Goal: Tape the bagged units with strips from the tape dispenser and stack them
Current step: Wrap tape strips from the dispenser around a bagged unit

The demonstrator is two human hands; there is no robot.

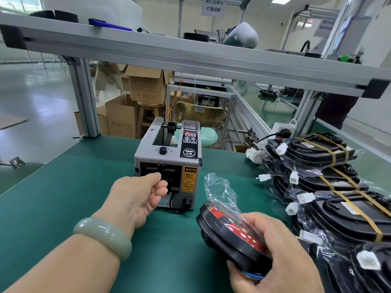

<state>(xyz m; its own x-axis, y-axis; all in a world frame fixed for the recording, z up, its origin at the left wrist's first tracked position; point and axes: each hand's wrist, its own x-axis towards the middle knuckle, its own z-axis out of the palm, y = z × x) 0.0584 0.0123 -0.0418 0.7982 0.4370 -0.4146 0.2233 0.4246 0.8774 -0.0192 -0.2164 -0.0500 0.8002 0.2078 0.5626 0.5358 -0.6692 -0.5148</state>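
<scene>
A grey tape dispenser (169, 163) stands on the green table (63, 187), its outlet facing me. My left hand (139, 197) reaches to the outlet with thumb and fingers curled close together at the slot; no strip is plainly visible between them. My right hand (273, 254) grips a bagged unit (226, 227), a black and red round lamp part in a clear bag whose loose end sticks up. To the right lies a stack of bagged black units (338, 195) bound with tan tape strips, white connectors poking out.
An aluminium frame beam (190, 58) crosses overhead, with posts at the table's back left and right. Cardboard boxes (146, 85) and a stool stand behind the table. A power strip (283, 132) sits at the back right. A person stands far behind.
</scene>
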